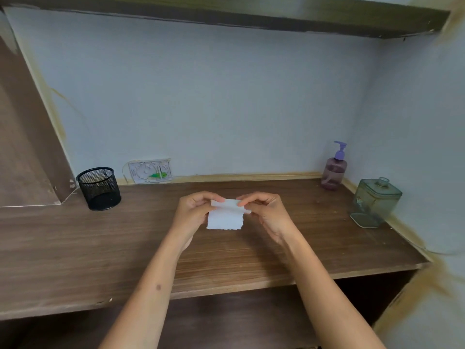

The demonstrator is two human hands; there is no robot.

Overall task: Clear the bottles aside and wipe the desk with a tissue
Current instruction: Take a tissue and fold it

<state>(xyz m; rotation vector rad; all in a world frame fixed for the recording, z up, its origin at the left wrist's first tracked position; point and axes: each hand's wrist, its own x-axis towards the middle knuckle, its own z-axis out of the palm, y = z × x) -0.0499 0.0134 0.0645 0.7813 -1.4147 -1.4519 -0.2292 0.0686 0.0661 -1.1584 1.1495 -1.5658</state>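
Observation:
A small white tissue (225,217) hangs folded above the middle of the brown wooden desk (100,248). My left hand (193,211) pinches its upper left edge and my right hand (266,212) pinches its upper right edge. A purple pump bottle (334,170) stands in the back right corner. A square greenish glass bottle (376,204) stands a little nearer along the right wall. Both bottles are well apart from my hands.
A black mesh pen cup (99,188) stands at the back left beside a slanted wooden side panel (27,147). A wall socket plate (150,170) sits low on the back wall. A shelf (251,13) runs overhead. Crumbs dot the desk near the bottles.

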